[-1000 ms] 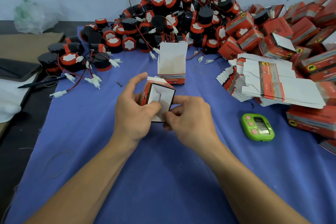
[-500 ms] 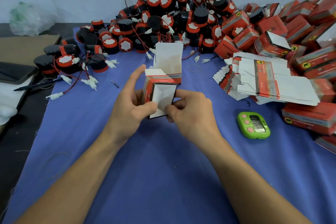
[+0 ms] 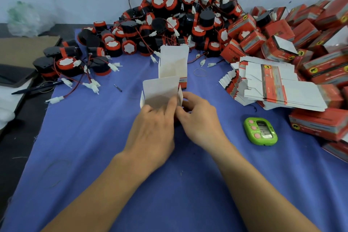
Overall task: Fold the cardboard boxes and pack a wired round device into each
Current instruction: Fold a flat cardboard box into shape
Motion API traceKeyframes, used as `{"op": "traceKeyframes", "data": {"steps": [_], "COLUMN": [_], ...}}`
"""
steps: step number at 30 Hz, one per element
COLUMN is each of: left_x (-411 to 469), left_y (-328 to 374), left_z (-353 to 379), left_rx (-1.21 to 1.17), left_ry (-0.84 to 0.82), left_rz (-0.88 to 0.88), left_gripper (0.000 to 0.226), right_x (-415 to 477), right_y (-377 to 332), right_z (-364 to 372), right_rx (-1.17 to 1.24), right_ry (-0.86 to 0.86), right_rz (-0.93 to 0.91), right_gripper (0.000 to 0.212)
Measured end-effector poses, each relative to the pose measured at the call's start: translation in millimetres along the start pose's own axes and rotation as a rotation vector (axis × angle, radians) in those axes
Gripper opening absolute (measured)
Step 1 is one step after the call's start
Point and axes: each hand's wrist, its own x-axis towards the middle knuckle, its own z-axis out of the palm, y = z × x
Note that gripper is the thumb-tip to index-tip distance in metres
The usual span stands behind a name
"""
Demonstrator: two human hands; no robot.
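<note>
A small cardboard box [image 3: 160, 90] stands upright at the middle of the blue cloth, its white top flaps raised and open. My left hand [image 3: 152, 130] wraps over its near side and hides the lower body. My right hand [image 3: 197, 117] pinches the box's right side flap. Just behind it stands a second folded box [image 3: 174, 64], also with its white lid flap up. A big heap of black and red round wired devices [image 3: 178, 17] lies at the back. A stack of flat unfolded boxes [image 3: 271, 84] sits to the right.
Closed red boxes [image 3: 310, 30] are piled at the far right. A green timer [image 3: 260, 131] lies right of my hands. Loose devices with white connectors [image 3: 75, 62] lie at the left, with a pen [image 3: 37, 87] near the cloth's left edge. A rubber band [image 3: 200, 72] lies behind.
The box was turned from lying tilted with its bottom toward me to standing upright with its top flaps up. Both hands moved down onto the cloth with it.
</note>
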Motion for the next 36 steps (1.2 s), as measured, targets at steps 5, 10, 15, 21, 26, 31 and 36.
{"op": "traceKeyframes", "data": {"steps": [5, 10, 15, 21, 26, 31, 36], "left_x": [6, 5, 12, 12, 16, 13, 11], "left_y": [2, 1, -13, -47, -89, -121, -135], "left_z": [1, 11, 9, 20, 11, 5, 3], "left_rx": [0.097, -0.193, -0.269, -0.946, -0.758, -0.813, -0.922], "left_ry": [-0.071, 0.191, 0.523, 0.036, 0.254, 0.319, 0.263], "left_rz": [0.010, 0.046, 0.020, -0.467, -0.674, -0.880, -1.029], "left_gripper": [0.083, 0.065, 0.082, 0.106, 0.088, 0.072, 0.050], "right_x": [-1, 1, 4, 4, 7, 46, 113], "right_y": [2, 6, 6, 10, 8, -29, -81], "right_z": [6, 11, 11, 11, 19, 59, 100], "right_rx": [0.008, -0.143, -0.158, -0.060, -0.026, -0.041, 0.078], "right_ry": [0.033, 0.174, 0.323, 0.177, 0.063, -0.040, -0.097], "right_rz": [-0.001, 0.059, 0.106, 0.026, -0.007, -0.123, -0.158], "right_gripper": [0.020, 0.038, 0.037, 0.034, 0.017, 0.036, 0.041]}}
